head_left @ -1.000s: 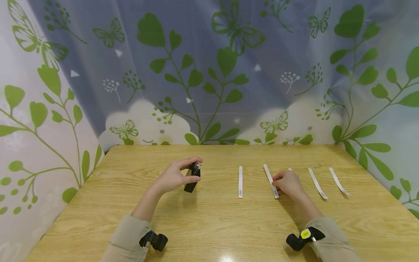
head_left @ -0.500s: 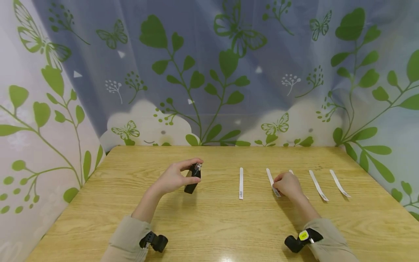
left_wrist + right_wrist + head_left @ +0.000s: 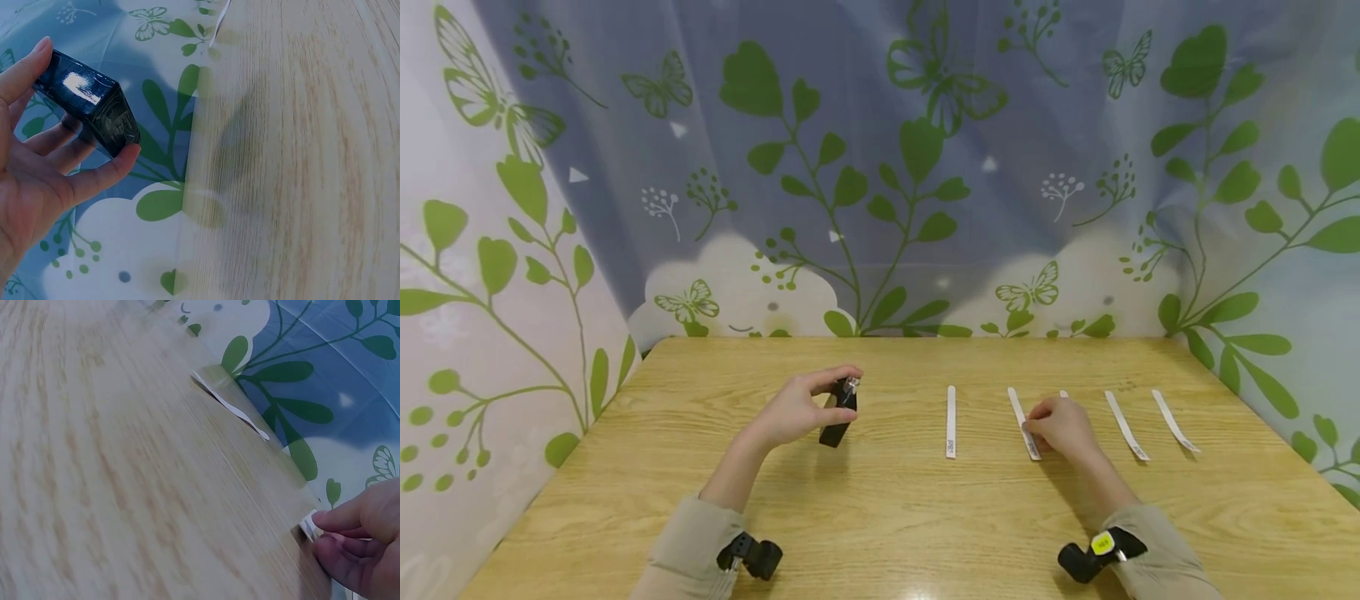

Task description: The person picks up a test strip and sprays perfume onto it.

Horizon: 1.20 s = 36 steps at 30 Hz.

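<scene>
In the head view my left hand (image 3: pixel 797 408) grips a small black glossy perfume bottle (image 3: pixel 833 434). A fingertip sits on its shiny spray top and the thumb lies against its side. In the left wrist view the bottle (image 3: pixel 78 87) tilts between thumb and fingers, above the table. Right of centre, my right hand (image 3: pixel 1066 427) pinches a white paper test strip (image 3: pixel 1017 407) between thumb and finger, near its printed lower end. The right wrist view has the end of this strip (image 3: pixel 309 526) at the fingertips.
Several more white strips lie in a row on the wooden table (image 3: pixel 880 500): one strip (image 3: pixel 951 421) left of the pinched one, one strip (image 3: pixel 1063 393) mostly behind my right hand, and two farther right, including the end strip (image 3: pixel 1172 419). A leaf-patterned curtain (image 3: pixel 880 208) hangs behind.
The pinched strip has shifted very slightly to the right with my right hand still on it. My left hand keeps its hold on the perfume bottle; the head view has tilted a little.
</scene>
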### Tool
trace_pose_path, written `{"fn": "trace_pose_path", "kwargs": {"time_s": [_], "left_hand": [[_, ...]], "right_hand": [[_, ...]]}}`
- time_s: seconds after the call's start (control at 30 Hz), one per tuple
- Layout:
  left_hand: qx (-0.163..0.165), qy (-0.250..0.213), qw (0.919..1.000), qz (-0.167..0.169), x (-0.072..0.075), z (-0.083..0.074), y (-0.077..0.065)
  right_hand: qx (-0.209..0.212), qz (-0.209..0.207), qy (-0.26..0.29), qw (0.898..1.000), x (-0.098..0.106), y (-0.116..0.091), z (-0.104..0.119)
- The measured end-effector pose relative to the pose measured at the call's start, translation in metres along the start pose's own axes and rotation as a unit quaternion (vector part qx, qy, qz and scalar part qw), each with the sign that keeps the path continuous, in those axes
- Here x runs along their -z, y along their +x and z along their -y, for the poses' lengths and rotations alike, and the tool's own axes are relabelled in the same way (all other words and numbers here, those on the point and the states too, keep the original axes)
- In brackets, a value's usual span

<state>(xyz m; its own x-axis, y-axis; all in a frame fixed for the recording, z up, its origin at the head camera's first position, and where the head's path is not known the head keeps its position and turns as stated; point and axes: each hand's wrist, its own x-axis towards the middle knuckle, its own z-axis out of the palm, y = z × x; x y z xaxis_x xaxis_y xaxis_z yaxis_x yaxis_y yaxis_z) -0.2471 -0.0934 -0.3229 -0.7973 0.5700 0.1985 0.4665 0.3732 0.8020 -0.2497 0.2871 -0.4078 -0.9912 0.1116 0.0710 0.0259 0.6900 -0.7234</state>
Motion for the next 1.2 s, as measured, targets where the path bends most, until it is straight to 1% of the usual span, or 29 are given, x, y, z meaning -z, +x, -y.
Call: {"fn": "trace_pose_path", "kwargs": {"time_s": [0.07, 0.2, 0.27, 0.37, 0.53, 0.8, 0.97, 1.03, 1.2], "left_hand": [[0.002, 0.000, 1.0000, -0.001, 0.000, 0.004, 0.001], [0.007, -0.005, 0.9999, -0.006, -0.002, 0.021, 0.006], [0.008, -0.011, 0.9999, -0.007, -0.003, 0.030, 0.009], [0.004, -0.017, 0.9998, -0.007, -0.002, 0.036, 0.010], [-0.003, -0.022, 0.9997, -0.007, -0.001, 0.038, 0.009], [0.005, -0.022, 0.9997, -0.013, 0.000, 0.040, 0.009], [0.008, -0.027, 0.9995, -0.013, 0.001, 0.037, 0.007], [0.009, -0.026, 0.9995, -0.014, 0.001, 0.037, 0.006], [0.001, -0.028, 0.9995, -0.017, 0.002, 0.037, 0.006]], "right_hand": [[-0.009, 0.006, 0.026, 1.000, 0.000, 0.000, -0.002], [-0.026, 0.021, 0.074, 0.997, 0.002, 0.001, -0.005], [-0.028, 0.030, 0.084, 0.996, 0.004, 0.000, -0.006], [-0.034, 0.033, 0.089, 0.995, 0.006, 0.001, -0.007], [-0.041, 0.031, 0.083, 0.995, 0.012, 0.003, -0.005], [-0.033, 0.038, 0.087, 0.995, 0.021, 0.005, 0.009], [-0.033, 0.051, 0.082, 0.995, 0.020, 0.006, 0.020], [-0.033, 0.053, 0.088, 0.994, 0.019, 0.008, 0.025], [-0.024, 0.046, 0.092, 0.994, 0.014, 0.012, 0.041]]}}
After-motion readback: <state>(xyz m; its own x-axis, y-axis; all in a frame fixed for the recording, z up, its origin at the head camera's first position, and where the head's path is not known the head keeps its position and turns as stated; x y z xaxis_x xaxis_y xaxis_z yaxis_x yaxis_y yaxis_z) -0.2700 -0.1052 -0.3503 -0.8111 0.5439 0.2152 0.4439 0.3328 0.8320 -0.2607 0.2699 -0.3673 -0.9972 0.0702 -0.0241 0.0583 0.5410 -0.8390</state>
